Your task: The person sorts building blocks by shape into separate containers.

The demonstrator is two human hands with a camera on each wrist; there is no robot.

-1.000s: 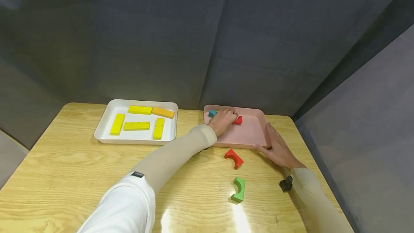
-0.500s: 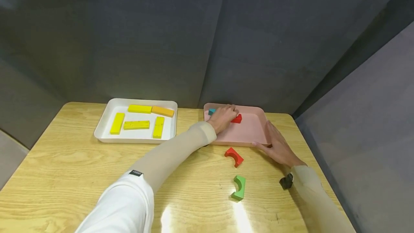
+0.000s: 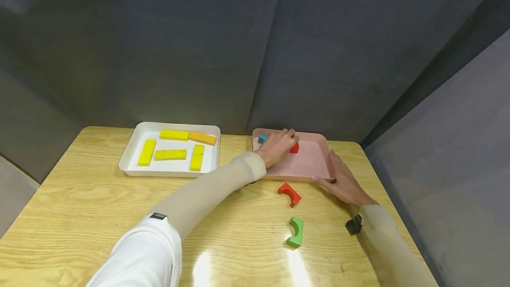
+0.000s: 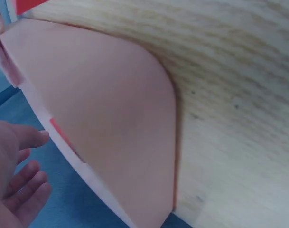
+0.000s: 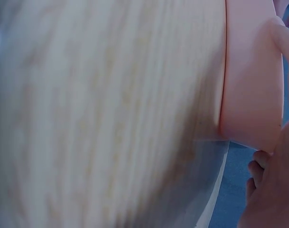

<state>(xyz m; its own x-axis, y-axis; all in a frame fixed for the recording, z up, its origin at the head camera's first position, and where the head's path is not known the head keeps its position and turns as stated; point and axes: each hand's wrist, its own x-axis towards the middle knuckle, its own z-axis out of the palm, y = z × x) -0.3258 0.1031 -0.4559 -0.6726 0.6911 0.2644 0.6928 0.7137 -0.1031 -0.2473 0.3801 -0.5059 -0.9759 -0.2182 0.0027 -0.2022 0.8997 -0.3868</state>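
In the head view, my left hand [image 3: 276,146] reaches into the pink tray [image 3: 311,163], low over a red block [image 3: 295,148] that it partly covers. The left wrist view shows thumb and fingers apart, with nothing seen between them. A small blue block [image 3: 262,139] lies left of that hand in the tray. My right hand [image 3: 345,183] rests against the tray's front right corner, fingers along the right side and thumb at the front wall. In front of the tray lie a red arch block [image 3: 290,194] and, nearer me, a green arch block [image 3: 296,232].
A white tray [image 3: 128,156] stands at the left with several yellow blocks [image 3: 170,154] and an orange block [image 3: 202,138]. Dark grey panels [image 3: 191,48] rise behind the wooden table [image 3: 99,220], and a grey panel [image 3: 446,167] stands on the right.
My left hand has shifted slightly right inside the pink tray, covering more of the red block. The right hand stays at the corner, and the loose arch blocks have not moved.
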